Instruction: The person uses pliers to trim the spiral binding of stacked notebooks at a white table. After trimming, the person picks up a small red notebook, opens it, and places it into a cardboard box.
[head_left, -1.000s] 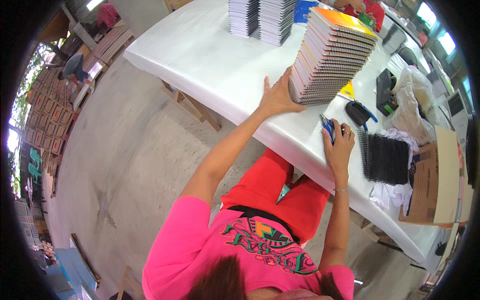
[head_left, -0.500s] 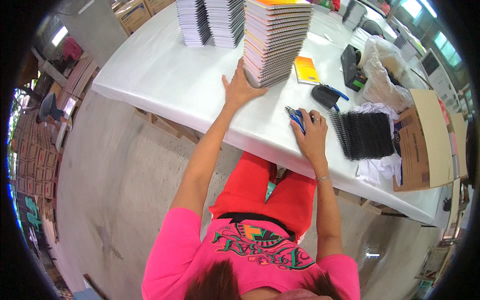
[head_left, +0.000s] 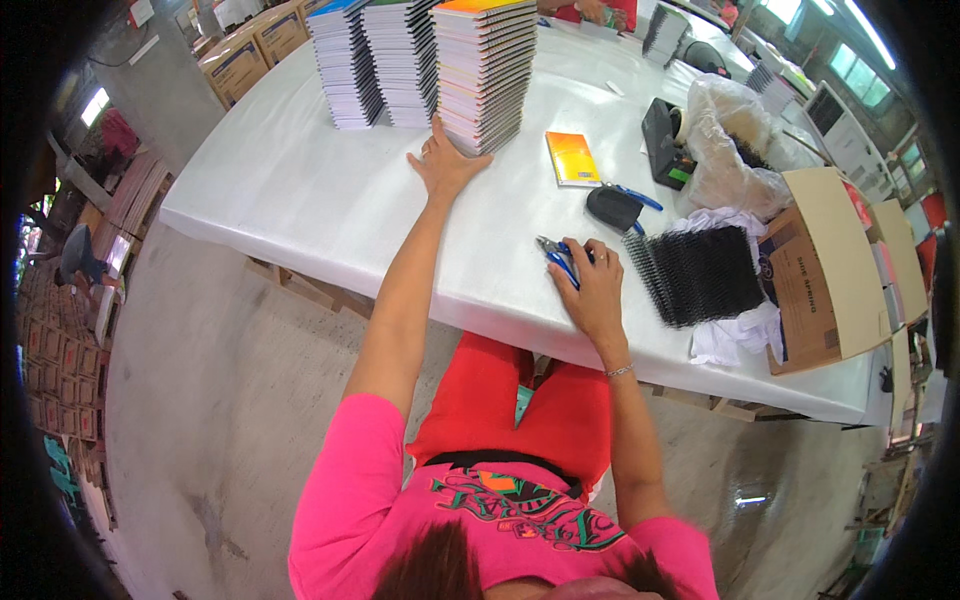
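Orange-topped notebook stack (head_left: pixel 483 80) stands on white desk (head_left: pixel 300 200), top clipped at upper edge. Left hand (head_left: pixel 447 167), fingers wide, touches its base. Right hand (head_left: pixel 595 287) holds blue-handled cutters (head_left: pixel 562 261), handles partly hidden under fingers. Co-worker (head_left: pixel 568 13) mostly cut off, far side. Concrete floor (head_left: pixel 240 380); cartons (head_left: pixel 280 38) behind.

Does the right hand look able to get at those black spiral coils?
Probably yes: the black spiral coils lie just right of the right hand, across bare white tabletop, though it holds blue-handled nippers.
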